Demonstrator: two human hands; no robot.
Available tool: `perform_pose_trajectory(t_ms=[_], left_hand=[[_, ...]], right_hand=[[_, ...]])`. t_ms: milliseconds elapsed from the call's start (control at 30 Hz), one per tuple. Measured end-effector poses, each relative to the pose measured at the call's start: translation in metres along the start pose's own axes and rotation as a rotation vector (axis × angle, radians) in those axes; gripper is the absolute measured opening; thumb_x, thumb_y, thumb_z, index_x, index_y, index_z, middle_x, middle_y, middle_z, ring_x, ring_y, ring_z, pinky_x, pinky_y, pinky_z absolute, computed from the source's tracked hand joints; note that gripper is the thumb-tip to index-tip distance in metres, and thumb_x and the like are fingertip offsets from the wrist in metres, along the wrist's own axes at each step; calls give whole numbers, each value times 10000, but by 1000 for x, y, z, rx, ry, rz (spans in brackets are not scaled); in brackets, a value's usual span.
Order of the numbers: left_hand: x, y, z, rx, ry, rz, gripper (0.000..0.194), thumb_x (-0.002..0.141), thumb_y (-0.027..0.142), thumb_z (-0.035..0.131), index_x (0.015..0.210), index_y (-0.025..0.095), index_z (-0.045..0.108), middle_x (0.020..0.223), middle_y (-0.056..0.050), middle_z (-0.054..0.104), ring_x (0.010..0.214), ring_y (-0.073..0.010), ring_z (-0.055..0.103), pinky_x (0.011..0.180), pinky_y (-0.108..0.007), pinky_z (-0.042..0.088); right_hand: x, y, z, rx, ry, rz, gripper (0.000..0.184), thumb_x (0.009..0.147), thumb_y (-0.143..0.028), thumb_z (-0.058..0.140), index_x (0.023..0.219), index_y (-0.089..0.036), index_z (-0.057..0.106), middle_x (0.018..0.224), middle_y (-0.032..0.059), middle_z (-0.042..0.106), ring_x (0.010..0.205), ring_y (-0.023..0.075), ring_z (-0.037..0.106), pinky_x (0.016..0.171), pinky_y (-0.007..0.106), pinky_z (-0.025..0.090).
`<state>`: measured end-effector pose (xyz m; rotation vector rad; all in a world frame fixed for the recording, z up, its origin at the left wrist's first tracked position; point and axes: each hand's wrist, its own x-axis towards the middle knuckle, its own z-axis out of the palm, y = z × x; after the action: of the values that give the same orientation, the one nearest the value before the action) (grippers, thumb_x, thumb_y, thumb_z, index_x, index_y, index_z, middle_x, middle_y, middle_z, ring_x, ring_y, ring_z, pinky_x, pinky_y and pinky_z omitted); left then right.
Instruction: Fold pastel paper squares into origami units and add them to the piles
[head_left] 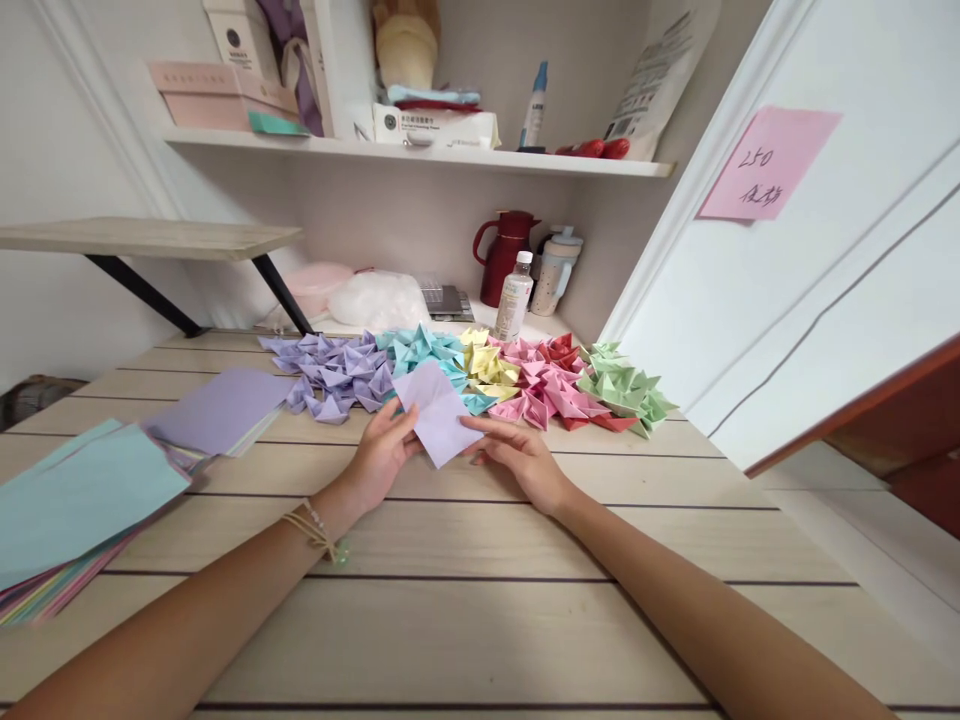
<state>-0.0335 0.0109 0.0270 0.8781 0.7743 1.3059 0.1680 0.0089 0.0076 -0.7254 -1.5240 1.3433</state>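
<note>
A light purple sheet of paper [439, 412] with faint creases is held up above the table between both hands. My left hand [382, 450] pinches its left edge, thumb in front. On the opposite side, my right hand [523, 455] grips the right corner, with its lower fingers curled behind. Just beyond the hands lie folded paper boats in colour groups: purple ones [337, 370], blue ones [424, 350], yellow ones [491, 365], pink ones [551, 385] and green ones [626, 390]. A few red ones [562, 350] sit among the pink.
Stacks of purple paper [221, 405] and light blue paper [90, 495] lie at the left. Behind the boats stand a clear bottle [514, 300], a red jug [504, 260] and a pale tumbler [555, 272]. A small raised shelf [150, 238] juts over the table's left back.
</note>
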Motion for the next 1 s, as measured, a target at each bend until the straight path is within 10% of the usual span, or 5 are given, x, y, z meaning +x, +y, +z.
perform_pose_trajectory(t_ms=[633,1000], left_hand=[[-3,-1,-2,244,-172,-148,430,699,348,762,1059,144,645,845,-87,736,671,-187,676,593,-248,494],[-5,-3,-1,371,-249,-65,452,722,421,729,1069,140,658,858,-76,717,723,-179,643,629,-243,454]], right_hand=[[-6,-3,7,-310,-136,-98,312,805,-303,668,1115,-267,681,963,45,623,677,113,533,611,245,443],[-5,-6,6,-278,-31,-59,208,741,-402,730,716,-196,707,753,39,650,675,154,544,603,270,422]])
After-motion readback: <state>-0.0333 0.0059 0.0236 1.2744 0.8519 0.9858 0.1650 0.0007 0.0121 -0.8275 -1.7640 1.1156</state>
